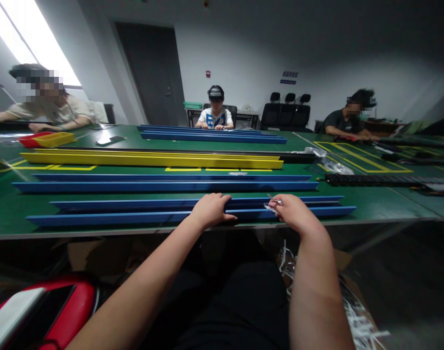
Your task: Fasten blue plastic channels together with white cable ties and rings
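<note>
Several long blue rails (120, 217) lie side by side, running left to right near the front edge of a green table (7, 209). My left hand (212, 210) rests over the two nearest rails, its thumb and fingers apart and nothing seen in it. To its right, my right hand (285, 210) is closed on a small clear plastic piece (271, 208) above the same rails. Farther back are more blue rails (163, 186) and yellow rails (152, 159), with a black rail (302, 158) behind them.
Red and yellow trays (54, 139) stand at the back left. Crumpled clear plastic (334, 165) and black strips (385, 180) lie to the right. Three people sit around the table. Below it are a red stool (74, 306) and a box of white strips (360, 316).
</note>
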A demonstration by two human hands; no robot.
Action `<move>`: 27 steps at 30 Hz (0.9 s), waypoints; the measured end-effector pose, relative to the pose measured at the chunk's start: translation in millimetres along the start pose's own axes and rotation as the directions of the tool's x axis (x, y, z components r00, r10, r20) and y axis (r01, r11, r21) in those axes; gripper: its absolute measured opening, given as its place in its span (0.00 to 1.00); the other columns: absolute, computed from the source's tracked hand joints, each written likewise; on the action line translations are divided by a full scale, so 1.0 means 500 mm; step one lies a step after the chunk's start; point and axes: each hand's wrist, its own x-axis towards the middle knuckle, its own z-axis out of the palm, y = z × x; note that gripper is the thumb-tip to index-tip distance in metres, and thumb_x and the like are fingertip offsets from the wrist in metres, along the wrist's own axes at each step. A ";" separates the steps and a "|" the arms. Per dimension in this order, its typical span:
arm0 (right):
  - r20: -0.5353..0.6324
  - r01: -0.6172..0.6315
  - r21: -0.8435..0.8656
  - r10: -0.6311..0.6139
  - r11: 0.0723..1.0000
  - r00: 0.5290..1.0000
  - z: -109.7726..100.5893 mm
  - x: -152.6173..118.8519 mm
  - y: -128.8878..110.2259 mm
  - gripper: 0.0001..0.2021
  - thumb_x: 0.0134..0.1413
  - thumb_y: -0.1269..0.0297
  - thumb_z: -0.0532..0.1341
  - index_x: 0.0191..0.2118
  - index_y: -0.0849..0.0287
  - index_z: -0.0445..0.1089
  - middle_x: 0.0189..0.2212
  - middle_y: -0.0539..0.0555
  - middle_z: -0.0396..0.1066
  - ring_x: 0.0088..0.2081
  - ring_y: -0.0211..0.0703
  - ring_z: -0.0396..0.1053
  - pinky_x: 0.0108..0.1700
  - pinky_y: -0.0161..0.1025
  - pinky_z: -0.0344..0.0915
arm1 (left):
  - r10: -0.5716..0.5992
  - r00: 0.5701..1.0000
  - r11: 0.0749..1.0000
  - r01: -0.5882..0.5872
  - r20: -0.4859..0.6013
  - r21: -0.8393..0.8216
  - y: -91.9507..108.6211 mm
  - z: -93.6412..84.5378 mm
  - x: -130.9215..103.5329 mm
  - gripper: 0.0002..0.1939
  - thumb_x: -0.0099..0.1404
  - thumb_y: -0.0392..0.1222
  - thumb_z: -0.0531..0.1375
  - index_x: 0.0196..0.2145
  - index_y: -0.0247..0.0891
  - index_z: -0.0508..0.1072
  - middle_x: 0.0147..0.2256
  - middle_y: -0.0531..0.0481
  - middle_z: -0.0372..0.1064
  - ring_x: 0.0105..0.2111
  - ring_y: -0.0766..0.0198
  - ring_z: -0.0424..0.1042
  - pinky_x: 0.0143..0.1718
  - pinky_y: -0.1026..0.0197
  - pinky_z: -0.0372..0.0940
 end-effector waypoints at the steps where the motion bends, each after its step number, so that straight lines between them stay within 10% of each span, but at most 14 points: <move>1: -0.018 0.009 -0.007 -0.009 1.000 1.000 -0.003 -0.001 -0.005 0.12 0.58 0.62 0.54 0.32 0.58 0.73 0.23 0.51 0.71 0.25 0.37 0.65 0.29 0.34 0.54 | -0.007 1.000 1.000 0.007 0.002 0.004 -0.010 -0.002 -0.008 0.40 0.53 0.72 0.57 0.57 0.46 0.65 0.47 0.42 0.71 0.47 0.47 0.70 0.47 0.52 0.62; 14: 0.103 -0.042 -0.226 0.067 0.973 0.992 0.005 0.002 0.005 0.09 0.48 0.57 0.65 0.29 0.57 0.73 0.22 0.50 0.71 0.24 0.38 0.63 0.27 0.35 0.50 | -0.026 0.999 0.999 0.026 0.025 0.021 -0.099 -0.018 -0.055 0.40 0.55 0.69 0.57 0.60 0.45 0.62 0.50 0.42 0.70 0.50 0.49 0.69 0.50 0.53 0.61; 27: -0.213 0.039 -0.232 -0.090 0.972 0.973 -0.008 0.006 -0.005 0.15 0.57 0.59 0.52 0.22 0.58 0.64 0.24 0.52 0.66 0.28 0.38 0.59 0.30 0.36 0.47 | 0.073 0.995 0.996 -0.076 -0.071 -0.042 0.104 0.018 0.056 0.37 0.60 0.70 0.50 0.58 0.45 0.60 0.49 0.42 0.69 0.49 0.49 0.68 0.48 0.50 0.60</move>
